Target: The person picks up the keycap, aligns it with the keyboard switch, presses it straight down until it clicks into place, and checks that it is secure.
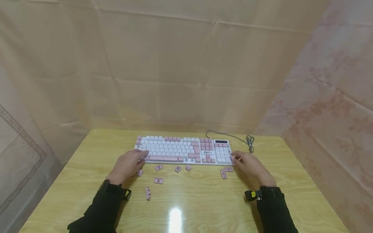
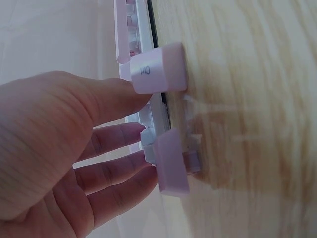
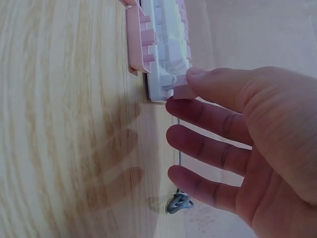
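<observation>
A pink-and-white keyboard [image 1: 175,149] lies on the wooden table. At its left end my left hand [image 1: 128,164] grips the front corner, thumb and fingers spread about it. In the left wrist view, one pink keycap [image 2: 158,69] hides the thumb tip and another pink keycap [image 2: 171,166] stands before the fingertips. My right hand [image 1: 249,165] is at the number pad's front right corner. In the right wrist view its thumb and index finger pinch a small pale pink keycap [image 3: 184,89] at the keyboard's end; the other fingers are spread apart.
Several loose pink keycaps lie in front of the keyboard, among them a wide keycap [image 1: 158,181], an upright long one [image 1: 148,193] and a pair at right [image 1: 223,174]. A bundled cable [image 1: 250,141] lies behind my right hand. Cloth [image 1: 175,81] hangs behind the table.
</observation>
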Motion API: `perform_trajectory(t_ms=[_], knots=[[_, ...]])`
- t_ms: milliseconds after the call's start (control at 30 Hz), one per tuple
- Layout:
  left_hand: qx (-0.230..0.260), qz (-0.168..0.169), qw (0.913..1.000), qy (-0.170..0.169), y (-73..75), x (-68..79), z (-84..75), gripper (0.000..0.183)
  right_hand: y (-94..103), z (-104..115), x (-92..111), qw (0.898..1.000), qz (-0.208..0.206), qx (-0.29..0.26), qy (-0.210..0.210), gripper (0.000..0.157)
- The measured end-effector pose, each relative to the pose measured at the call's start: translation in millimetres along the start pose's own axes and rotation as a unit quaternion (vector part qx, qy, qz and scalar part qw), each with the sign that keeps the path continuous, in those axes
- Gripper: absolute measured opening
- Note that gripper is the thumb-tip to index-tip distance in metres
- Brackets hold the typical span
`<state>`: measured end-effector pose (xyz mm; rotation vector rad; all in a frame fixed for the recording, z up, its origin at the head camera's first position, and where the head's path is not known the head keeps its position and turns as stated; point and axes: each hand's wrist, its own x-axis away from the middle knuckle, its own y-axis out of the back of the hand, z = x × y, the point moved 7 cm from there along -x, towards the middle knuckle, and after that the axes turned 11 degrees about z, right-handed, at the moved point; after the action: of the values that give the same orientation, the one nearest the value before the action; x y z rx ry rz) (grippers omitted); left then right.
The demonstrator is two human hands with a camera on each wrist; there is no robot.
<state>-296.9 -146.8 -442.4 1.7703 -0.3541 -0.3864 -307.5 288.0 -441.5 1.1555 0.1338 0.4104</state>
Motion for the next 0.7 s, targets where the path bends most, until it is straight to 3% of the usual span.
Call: perform_trajectory(t_ms=[700], knots=[[0.003,0.009,0.9999,0.008,3.1,-0.1,-3.6,0.039,0.8,-2.0,-2.0,1.0,-0.011,0.014,0.006,0.028]])
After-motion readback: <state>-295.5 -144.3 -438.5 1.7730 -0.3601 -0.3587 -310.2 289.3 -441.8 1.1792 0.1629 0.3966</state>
